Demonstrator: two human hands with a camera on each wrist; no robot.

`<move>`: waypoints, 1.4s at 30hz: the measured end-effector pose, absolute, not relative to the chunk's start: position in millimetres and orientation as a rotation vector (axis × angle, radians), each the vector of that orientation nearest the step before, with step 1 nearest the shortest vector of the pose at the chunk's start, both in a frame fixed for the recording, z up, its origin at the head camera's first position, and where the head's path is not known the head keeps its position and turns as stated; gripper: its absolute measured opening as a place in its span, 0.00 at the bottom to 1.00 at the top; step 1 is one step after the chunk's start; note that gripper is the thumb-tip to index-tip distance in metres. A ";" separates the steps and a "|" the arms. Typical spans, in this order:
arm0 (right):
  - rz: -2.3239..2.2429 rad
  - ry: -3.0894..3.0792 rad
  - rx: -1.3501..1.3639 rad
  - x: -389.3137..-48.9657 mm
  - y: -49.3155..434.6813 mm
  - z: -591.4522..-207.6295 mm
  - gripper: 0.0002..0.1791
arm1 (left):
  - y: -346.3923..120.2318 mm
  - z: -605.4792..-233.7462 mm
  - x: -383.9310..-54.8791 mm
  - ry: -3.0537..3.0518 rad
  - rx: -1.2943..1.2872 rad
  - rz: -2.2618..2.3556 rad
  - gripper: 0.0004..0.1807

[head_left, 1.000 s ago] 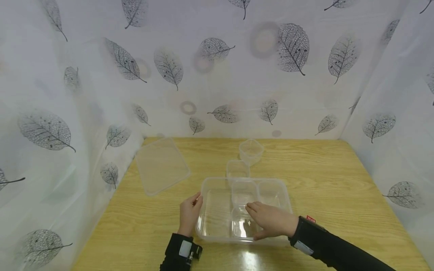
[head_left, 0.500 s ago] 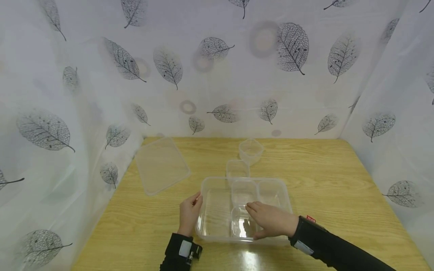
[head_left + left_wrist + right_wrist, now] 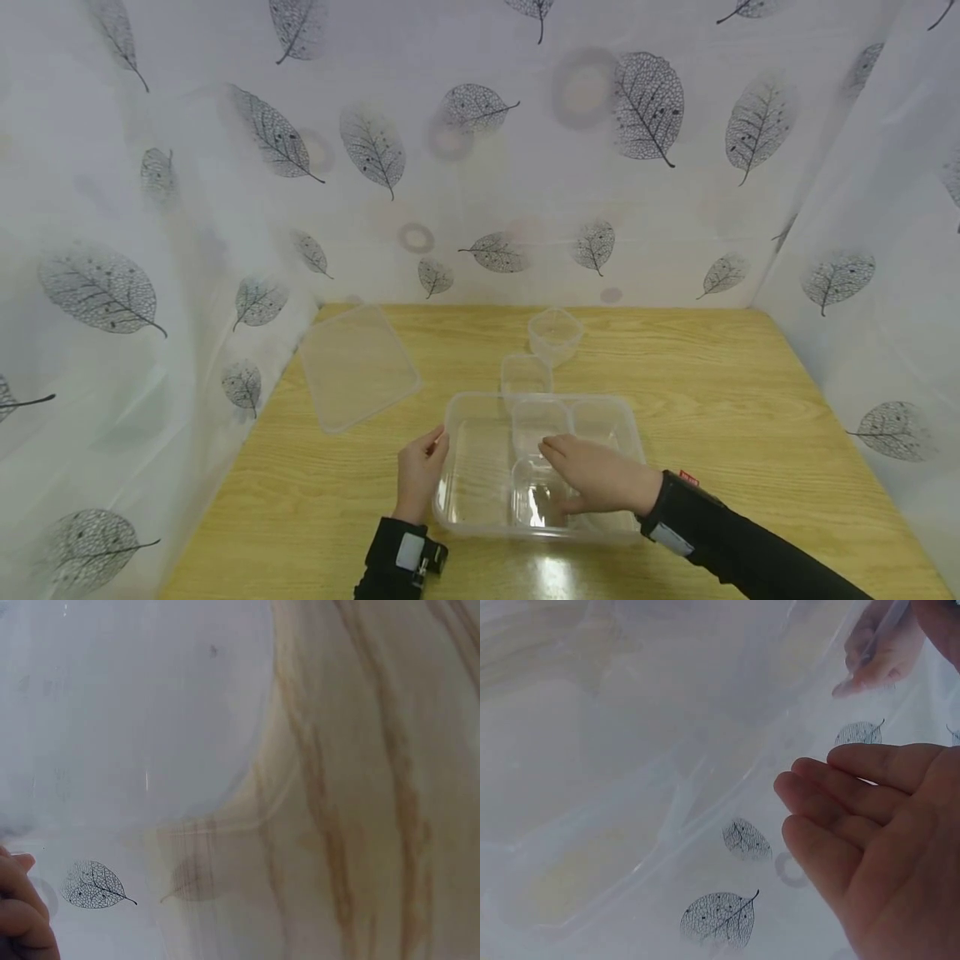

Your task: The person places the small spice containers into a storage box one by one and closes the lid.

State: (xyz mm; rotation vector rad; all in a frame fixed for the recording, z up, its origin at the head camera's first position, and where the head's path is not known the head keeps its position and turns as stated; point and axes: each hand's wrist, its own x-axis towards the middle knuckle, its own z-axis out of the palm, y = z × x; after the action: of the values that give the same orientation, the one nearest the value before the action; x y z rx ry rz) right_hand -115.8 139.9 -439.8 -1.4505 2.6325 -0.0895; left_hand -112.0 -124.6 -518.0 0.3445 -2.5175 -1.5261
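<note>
A large clear plastic container (image 3: 480, 467) lies in front of me, with small clear boxes inside its right part. One small box (image 3: 540, 423) sits at the back middle, and another (image 3: 606, 419) at the back right. A shiny small box (image 3: 534, 507) stands at the front middle. My left hand (image 3: 422, 473) pinches the large container's left rim, its fingertips also showing in the left wrist view. Over the small boxes is my right hand (image 3: 602, 477), fingers fairly straight and palm down, covering part of the front right. The right wrist view shows its extended fingers (image 3: 832, 844).
Behind the large container stand two more small clear containers, one close to its back rim (image 3: 527, 372) and one farther back (image 3: 555, 335). A flat translucent lid (image 3: 360, 367) lies at the left. Leaf-print curtains (image 3: 480, 183) enclose the wooden table (image 3: 720, 392).
My right hand has shifted slightly away from me, and its thumb has left the front edge to lie over the front small box. My left hand stays on the rim.
</note>
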 end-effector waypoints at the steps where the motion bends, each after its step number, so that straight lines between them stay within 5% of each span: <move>1: -0.107 2.642 -1.449 -118.5 140.0 -438.8 0.43 | -124.7 -518.2 -111.9 -2.515 0.342 -1.529 0.15; 42: -0.849 2.991 -0.539 -290.2 139.0 -430.3 0.34 | -130.4 -522.5 -114.3 -2.513 0.306 -1.567 0.15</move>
State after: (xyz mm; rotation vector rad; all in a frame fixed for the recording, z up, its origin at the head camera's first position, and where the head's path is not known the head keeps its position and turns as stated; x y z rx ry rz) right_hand -290.2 139.0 -430.3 -0.5392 2.9905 -0.8488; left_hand -114.3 -130.4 -522.5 0.3057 -2.5126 -1.5675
